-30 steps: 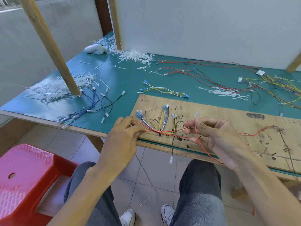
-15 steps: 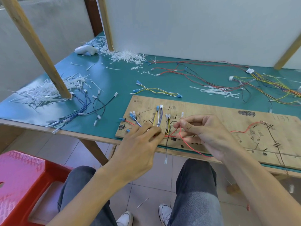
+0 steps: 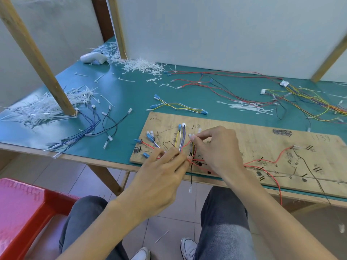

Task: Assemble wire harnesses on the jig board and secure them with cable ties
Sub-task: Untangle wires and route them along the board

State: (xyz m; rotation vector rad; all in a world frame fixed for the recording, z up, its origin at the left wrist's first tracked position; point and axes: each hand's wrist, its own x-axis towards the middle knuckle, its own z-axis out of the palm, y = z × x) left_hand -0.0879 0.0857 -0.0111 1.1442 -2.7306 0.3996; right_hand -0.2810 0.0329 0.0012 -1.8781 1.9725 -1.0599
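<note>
Right fingers (image 3: 204, 135) pinch a white terminal (image 3: 191, 136) at the top of the bunch (image 3: 180, 142); cannot tell which lead it ends. Left fingers (image 3: 175, 154) pinch the bunch lower down, where red, yellow, white and purple leads cross. Right hand (image 3: 219, 149) and left hand (image 3: 159, 177) sit just beside each other over that crossing.

The harness lies on the board (image 3: 262, 139), at the counter's (image 3: 122, 94) front edge. The red wire (image 3: 270, 162) follows the marked route to the right, with one loop sagging off the front. The black wire (image 3: 191, 173) hangs off the edge between the hands. No tie is visible on the bunch. Loose ties (image 3: 244, 107) lie behind the board.

Risks, as I judge them:
- Releasing the left pinch to fetch a tie would likely let the leads spring off their route.
- The hanging black wire could snag on a knee or sleeve and drag the bunch.
- Pulling on the terminal could shift neighbouring leads.
</note>
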